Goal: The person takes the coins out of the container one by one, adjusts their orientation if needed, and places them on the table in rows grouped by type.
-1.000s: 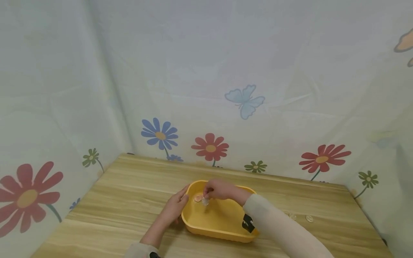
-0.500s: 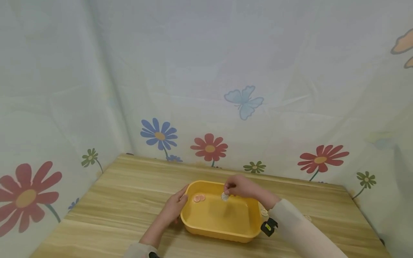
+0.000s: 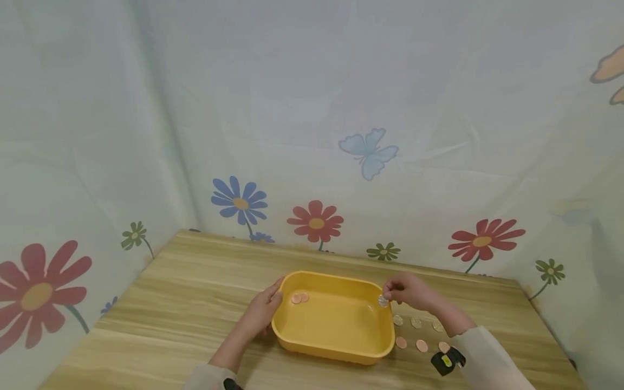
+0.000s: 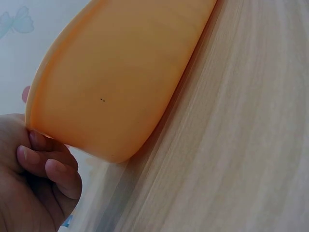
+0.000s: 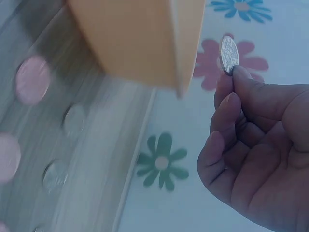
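A silver coin is pinched between the thumb and forefinger of my right hand. In the head view this hand hangs at the right rim of a yellow plastic tray, the coin just over that edge. My left hand grips the tray's left end; in the left wrist view its fingers are curled beside the tray wall. Two copper-coloured coins lie together inside the tray at the far left.
Right of the tray, silver coins lie in a row, with a row of copper-coloured coins nearer me. The wooden table meets a flower-printed cloth at the back.
My right hand has moved right with the silver coin, from the tray's left end to its right rim. This uncovers the second copper coin and the coins on the table. My left hand stays put.
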Demonstrator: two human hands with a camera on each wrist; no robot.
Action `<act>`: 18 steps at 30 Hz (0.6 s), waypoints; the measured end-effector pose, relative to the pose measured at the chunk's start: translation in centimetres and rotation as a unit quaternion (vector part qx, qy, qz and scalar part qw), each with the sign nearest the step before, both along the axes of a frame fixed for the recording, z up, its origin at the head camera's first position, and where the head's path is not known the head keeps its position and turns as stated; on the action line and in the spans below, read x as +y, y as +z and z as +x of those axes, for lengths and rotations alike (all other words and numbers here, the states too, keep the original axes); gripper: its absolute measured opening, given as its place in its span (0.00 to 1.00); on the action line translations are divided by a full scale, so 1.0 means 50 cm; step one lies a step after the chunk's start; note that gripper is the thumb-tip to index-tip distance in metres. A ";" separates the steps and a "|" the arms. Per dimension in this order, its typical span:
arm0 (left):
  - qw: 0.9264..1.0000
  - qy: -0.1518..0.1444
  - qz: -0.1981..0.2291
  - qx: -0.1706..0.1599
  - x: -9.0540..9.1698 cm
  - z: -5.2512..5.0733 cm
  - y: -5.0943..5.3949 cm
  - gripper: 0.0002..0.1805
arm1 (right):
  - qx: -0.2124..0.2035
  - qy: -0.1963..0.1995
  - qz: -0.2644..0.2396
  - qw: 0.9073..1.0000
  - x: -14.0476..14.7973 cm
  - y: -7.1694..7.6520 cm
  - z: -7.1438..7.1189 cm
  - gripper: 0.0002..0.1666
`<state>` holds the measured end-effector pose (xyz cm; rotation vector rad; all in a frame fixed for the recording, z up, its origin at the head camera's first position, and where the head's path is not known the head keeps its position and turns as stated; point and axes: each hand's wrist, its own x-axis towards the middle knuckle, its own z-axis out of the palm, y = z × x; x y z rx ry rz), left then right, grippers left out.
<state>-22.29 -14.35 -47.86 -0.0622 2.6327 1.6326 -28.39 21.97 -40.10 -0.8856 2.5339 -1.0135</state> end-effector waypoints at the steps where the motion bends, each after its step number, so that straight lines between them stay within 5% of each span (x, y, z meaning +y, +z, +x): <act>1: 1.000 -0.001 0.001 0.001 0.000 0.000 -0.001 0.29 | 0.001 -0.007 0.002 1.000 0.012 -0.002 0.002 0.07; 11: 1.000 -0.001 0.009 -0.002 0.002 0.000 0.000 0.29 | 0.014 -0.020 0.014 1.000 0.104 -0.013 0.013 0.09; 18: 1.000 -0.003 0.007 0.002 0.002 0.001 -0.001 0.29 | -0.013 -0.063 0.018 0.998 0.153 -0.023 0.024 0.09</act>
